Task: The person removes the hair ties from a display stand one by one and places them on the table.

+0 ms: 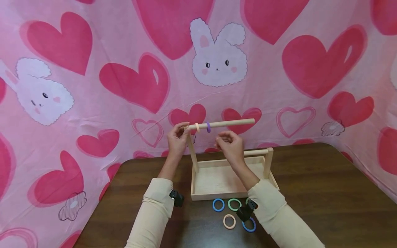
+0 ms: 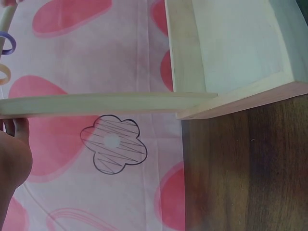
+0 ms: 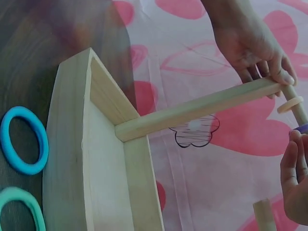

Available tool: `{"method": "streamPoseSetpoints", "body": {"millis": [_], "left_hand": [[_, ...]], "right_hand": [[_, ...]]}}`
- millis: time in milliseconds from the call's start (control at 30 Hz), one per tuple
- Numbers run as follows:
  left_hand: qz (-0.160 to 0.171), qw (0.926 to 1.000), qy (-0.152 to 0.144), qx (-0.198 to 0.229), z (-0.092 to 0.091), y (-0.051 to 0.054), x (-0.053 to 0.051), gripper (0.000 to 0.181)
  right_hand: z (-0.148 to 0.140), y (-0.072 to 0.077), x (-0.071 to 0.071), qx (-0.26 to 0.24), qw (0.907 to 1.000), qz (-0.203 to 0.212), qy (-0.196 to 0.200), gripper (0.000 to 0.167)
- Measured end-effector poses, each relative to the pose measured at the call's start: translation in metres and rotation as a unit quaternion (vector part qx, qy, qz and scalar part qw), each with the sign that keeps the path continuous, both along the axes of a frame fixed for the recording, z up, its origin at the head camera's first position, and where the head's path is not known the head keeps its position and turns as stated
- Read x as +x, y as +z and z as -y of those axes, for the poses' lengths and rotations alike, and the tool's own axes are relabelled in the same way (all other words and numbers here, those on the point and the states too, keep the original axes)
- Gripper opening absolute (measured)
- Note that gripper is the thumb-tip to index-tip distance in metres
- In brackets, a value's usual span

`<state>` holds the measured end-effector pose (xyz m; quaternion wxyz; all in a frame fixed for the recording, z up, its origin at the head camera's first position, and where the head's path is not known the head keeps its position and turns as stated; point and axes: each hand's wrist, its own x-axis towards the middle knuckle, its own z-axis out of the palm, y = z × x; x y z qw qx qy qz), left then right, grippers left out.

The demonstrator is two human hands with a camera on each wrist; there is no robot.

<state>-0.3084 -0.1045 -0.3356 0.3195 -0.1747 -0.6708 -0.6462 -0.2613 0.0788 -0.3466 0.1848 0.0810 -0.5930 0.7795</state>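
Observation:
A purple ring (image 1: 208,127) and a peach ring (image 1: 197,127) hang on the upper wooden rod (image 1: 232,123). This rod tops the tall left post (image 1: 192,153) of a wooden tray stand (image 1: 223,197). My left hand (image 1: 177,141) grips the top of that post, where the rod joins it; the left wrist view shows only part of this hand (image 2: 14,159). Just right of the purple ring, my right hand (image 1: 231,148) has its fingers loosely bent below the rod. A gap separates it from the ring in the head view, though the fingertips overlap the ring in the right wrist view.
Before the tray lie a blue ring (image 1: 218,205), a green ring (image 1: 234,204), a peach ring (image 1: 229,221) and another blue ring (image 1: 249,225), partly hidden by the right wrist camera. A lower rod (image 1: 255,152) meets the short right post (image 1: 268,162). Behind hangs a pink heart-patterned cloth (image 1: 217,100).

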Motion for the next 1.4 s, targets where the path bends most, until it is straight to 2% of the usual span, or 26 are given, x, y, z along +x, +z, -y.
{"method": "streamPoseSetpoints", "body": {"millis": [233, 467, 800, 1033, 1400], "left_hand": [[0.003, 0.9999, 0.001, 0.016, 0.003, -0.002, 0.0, 0.019], [-0.005, 1.0, -0.004, -0.001, 0.001, 0.0, -0.002, 0.02], [0.007, 0.9999, -0.009, 0.009, -0.001, 0.002, 0.0, 0.02], [0.008, 0.9999, -0.002, 0.01, 0.0, -0.001, -0.001, 0.02], [0.005, 0.9998, -0.013, 0.017, 0.0, -0.001, -0.002, 0.02]], "right_hand": [[0.015, -0.001, -0.011, 0.0, 0.9998, -0.002, -0.018, 0.021], [0.02, 0.003, -0.017, 0.021, 0.9979, -0.01, -0.06, 0.02], [0.032, 0.011, -0.019, -0.007, 0.9979, 0.01, -0.063, 0.019], [0.04, 0.012, -0.022, 0.007, 0.9955, 0.005, -0.095, 0.018], [0.041, 0.009, -0.025, 0.011, 0.9947, -0.004, -0.102, 0.015]]}}
